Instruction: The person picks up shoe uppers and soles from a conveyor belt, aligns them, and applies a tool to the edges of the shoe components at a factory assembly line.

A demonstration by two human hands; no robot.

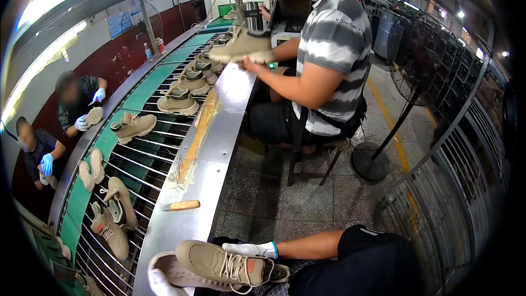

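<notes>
A beige lace-up shoe with white laces and an orange tab lies across the near end of the metal bench, toe to the left. My right hand, in a white glove, is closed on its far side, fingers partly hidden. Beneath and left of the shoe is a pale shoe sole, its inner face partly covered by the shoe. At the lower edge my left hand, also white-gloved, grips the sole's rim. A wooden-handled knife rests on the bench beyond.
The metal bench borders a roller conveyor carrying several beige shoes and a pair of loose soles. A seated co-worker holds a shoe ahead. Two people with blue gloves work across the conveyor. A standing fan is at right.
</notes>
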